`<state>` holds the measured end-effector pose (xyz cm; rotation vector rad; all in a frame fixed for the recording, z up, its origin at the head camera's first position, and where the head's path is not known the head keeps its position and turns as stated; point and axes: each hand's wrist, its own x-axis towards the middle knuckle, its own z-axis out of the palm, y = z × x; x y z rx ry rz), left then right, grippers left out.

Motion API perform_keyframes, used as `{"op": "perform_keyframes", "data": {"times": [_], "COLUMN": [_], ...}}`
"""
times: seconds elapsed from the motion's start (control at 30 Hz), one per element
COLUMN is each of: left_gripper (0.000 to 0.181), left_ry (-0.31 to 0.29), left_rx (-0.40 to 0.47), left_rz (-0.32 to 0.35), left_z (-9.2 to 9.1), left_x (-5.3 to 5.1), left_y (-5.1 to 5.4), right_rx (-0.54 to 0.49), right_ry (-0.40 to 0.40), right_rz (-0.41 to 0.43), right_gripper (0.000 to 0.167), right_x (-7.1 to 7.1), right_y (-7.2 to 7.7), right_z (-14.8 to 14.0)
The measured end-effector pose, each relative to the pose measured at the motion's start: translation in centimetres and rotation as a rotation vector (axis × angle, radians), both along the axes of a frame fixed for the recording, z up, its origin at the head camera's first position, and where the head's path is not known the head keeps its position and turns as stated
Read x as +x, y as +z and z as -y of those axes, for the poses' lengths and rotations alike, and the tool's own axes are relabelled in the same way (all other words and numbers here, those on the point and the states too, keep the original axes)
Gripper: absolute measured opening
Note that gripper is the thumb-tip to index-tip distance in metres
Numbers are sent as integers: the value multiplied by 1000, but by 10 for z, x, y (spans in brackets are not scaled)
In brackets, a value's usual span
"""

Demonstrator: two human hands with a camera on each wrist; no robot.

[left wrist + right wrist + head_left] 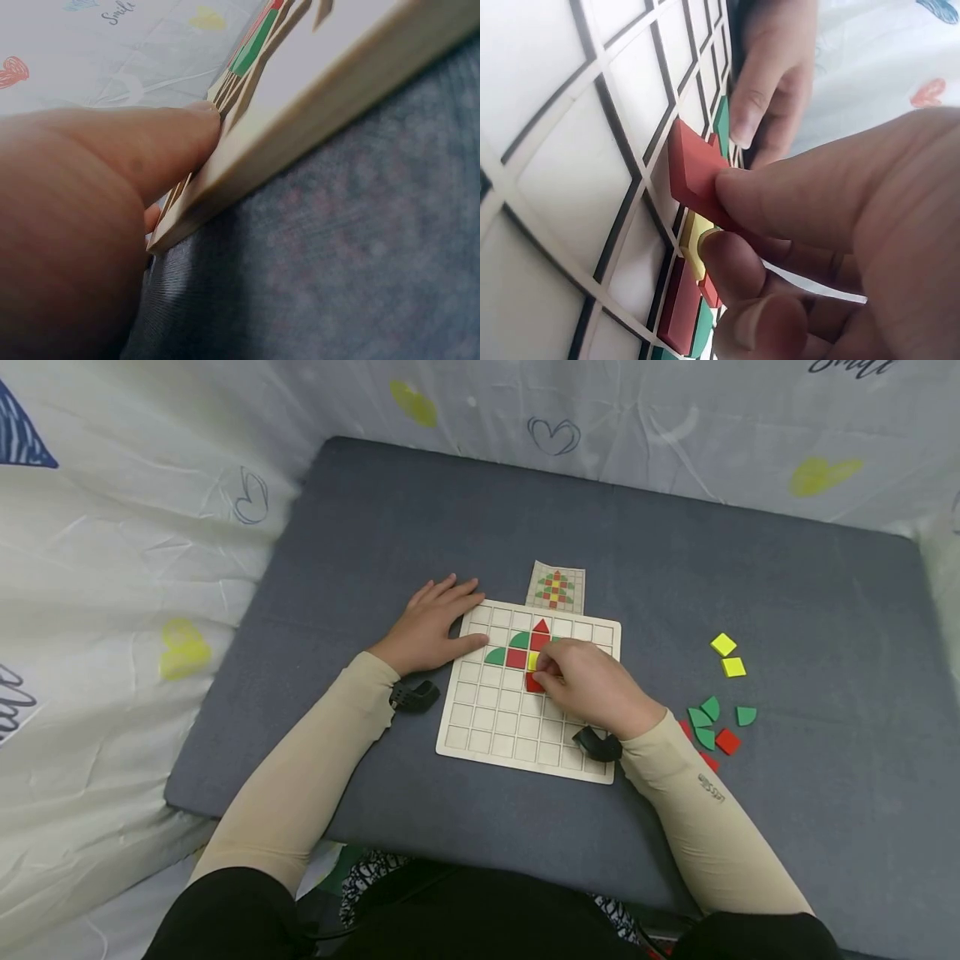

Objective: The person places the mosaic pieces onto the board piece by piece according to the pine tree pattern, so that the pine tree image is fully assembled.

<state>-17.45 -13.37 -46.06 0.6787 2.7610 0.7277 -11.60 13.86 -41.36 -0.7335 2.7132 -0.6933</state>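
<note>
A wooden grid board (480, 718) lies on the table with several coloured tiles set in its upper half. Between thumb and fingers my right hand (596, 685) pinches a red square tile (694, 169), which stands tilted over a cell just below a yellow tile (533, 661). Beside that column sit a red tile (516, 658) and a green quarter-round tile (495, 656); my right hand covers part of the right side. At the board's upper left, my left hand (429, 631) is spread, its thumb resting on the board's edge.
A pattern card (533, 587) lies against the board's far edge. To the right are loose yellow tiles (733, 667), green quarter-rounds (746, 716) and red squares (727, 742), some partly behind the right sleeve. A printed curtain (480, 402) surrounds the grey table (825, 652).
</note>
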Motion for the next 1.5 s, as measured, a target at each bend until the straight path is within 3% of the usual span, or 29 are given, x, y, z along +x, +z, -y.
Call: {"op": "perform_keyframes", "data": {"times": [0.5,1.5], "left_gripper": [75,76], "left_ry": [-1,-2], "left_rx": [2,1], "left_rz": [3,-3], "left_z": [0,0], "left_x": [0,0], "left_y": [0,-1], "right_rx": [42,1], "right_ry": [7,64], "right_rz": [-5,-15], "right_gripper": [12,8], "right_x": [1,2], "right_y": [-2,1], "right_z": [1,0]}}
